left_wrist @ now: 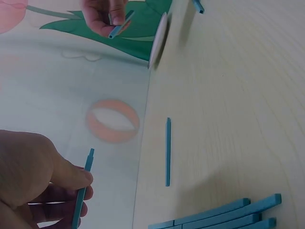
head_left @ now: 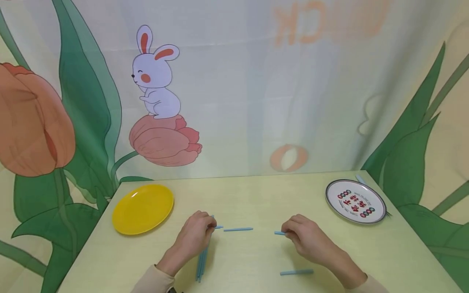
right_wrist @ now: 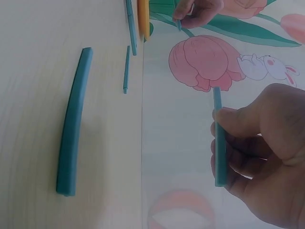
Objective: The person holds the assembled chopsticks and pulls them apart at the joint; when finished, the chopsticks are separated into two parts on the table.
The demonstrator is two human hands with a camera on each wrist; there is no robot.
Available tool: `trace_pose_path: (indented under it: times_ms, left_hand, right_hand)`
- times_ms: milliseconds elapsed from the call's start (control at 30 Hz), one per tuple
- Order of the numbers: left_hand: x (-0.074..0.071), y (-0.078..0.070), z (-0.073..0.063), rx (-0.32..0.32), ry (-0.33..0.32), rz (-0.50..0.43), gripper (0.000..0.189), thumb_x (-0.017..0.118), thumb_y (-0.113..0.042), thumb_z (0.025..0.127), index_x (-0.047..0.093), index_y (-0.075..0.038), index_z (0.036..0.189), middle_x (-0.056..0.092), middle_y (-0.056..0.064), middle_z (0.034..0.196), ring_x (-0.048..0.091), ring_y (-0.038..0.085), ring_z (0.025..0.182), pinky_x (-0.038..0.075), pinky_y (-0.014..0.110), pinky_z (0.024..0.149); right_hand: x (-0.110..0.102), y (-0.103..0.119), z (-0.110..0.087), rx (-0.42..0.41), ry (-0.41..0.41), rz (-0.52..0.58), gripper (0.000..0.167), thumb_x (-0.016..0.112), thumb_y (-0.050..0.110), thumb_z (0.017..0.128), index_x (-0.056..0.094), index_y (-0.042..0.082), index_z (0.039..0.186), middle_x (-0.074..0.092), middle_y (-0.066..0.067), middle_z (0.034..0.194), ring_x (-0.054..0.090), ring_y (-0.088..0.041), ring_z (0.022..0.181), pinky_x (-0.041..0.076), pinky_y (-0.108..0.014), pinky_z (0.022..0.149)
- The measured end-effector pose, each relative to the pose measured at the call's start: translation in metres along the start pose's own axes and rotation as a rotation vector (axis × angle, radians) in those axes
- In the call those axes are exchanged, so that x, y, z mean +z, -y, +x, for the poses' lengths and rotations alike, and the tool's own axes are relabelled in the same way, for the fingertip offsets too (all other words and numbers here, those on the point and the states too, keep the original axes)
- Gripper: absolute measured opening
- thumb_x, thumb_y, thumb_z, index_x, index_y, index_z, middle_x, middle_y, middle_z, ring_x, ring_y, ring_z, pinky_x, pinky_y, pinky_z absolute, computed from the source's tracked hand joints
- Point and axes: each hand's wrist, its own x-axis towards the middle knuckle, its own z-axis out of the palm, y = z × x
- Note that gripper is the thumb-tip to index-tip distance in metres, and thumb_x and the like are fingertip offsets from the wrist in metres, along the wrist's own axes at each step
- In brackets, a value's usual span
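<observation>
My left hand [head_left: 194, 236] pinches a slim blue stick [left_wrist: 81, 202] between thumb and fingers; the stick has a narrower peg-like tip. Below that hand, several similar sticks [head_left: 202, 262] lie side by side on the table. My right hand [head_left: 309, 240] grips another blue stick [right_wrist: 220, 155], its thumb laid along one side. Between the two hands a single stick [head_left: 238, 229] rests on the tabletop, one end close to the stick in my left hand. One more stick [head_left: 296, 272] lies nearer me, below the right hand.
A yellow plate [head_left: 143, 209] sits at the table's back left. At the back right is a white patterned plate [head_left: 340, 193], with a pale blue object [head_left: 360, 179] partly behind it. A printed curtain [head_left: 234, 101] hangs along the far edge of the light wooden table [head_left: 256, 268].
</observation>
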Motion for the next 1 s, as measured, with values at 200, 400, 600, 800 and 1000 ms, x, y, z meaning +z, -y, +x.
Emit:
trace_pose_path:
  times_ms: [200,400,600,800,1000]
  left_hand:
    - [0.002,-0.001,0.000,0.012,-0.001,-0.002,0.010,0.076,-0.001,0.079,0.072,-0.011,0.078,0.064,-0.005,0.075,0.054,0.010,0.071,0.048,0.025,0.067]
    - [0.007,-0.003,0.002,0.029,-0.005,-0.027,0.010,0.074,0.001,0.078,0.073,-0.009,0.078,0.064,-0.004,0.075,0.055,0.011,0.071,0.048,0.025,0.068]
    - [0.011,-0.004,0.004,0.026,0.013,-0.031,0.010,0.073,0.001,0.078,0.073,-0.009,0.080,0.064,-0.003,0.076,0.054,0.010,0.071,0.047,0.024,0.066]
    - [0.014,-0.008,0.004,0.027,0.039,-0.059,0.012,0.072,0.003,0.077,0.073,-0.007,0.083,0.064,-0.001,0.077,0.053,0.011,0.072,0.046,0.023,0.064]
    - [0.015,-0.010,0.006,0.041,0.068,-0.058,0.017,0.070,0.008,0.076,0.073,-0.006,0.086,0.065,0.000,0.079,0.054,0.012,0.074,0.048,0.023,0.066]
  right_hand:
    - [-0.001,0.002,-0.001,-0.003,0.008,-0.007,0.022,0.073,-0.007,0.077,0.067,0.012,0.085,0.063,0.008,0.084,0.055,-0.005,0.078,0.051,-0.020,0.067]
    - [-0.002,0.003,-0.001,0.001,0.002,-0.001,0.022,0.073,-0.006,0.078,0.067,0.013,0.085,0.062,0.009,0.084,0.054,-0.004,0.078,0.051,-0.020,0.067]
    - [-0.004,0.004,-0.002,0.029,0.027,0.010,0.020,0.073,-0.005,0.079,0.068,0.014,0.086,0.062,0.010,0.084,0.053,-0.003,0.079,0.050,-0.020,0.067]
    - [-0.007,0.004,-0.007,0.086,0.095,0.044,0.016,0.070,-0.001,0.084,0.067,0.015,0.087,0.063,0.009,0.087,0.052,-0.002,0.080,0.051,-0.021,0.069]
    - [-0.008,0.004,-0.009,0.095,0.100,0.069,0.019,0.071,-0.003,0.082,0.068,0.015,0.087,0.063,0.009,0.087,0.053,-0.002,0.080,0.051,-0.021,0.069]
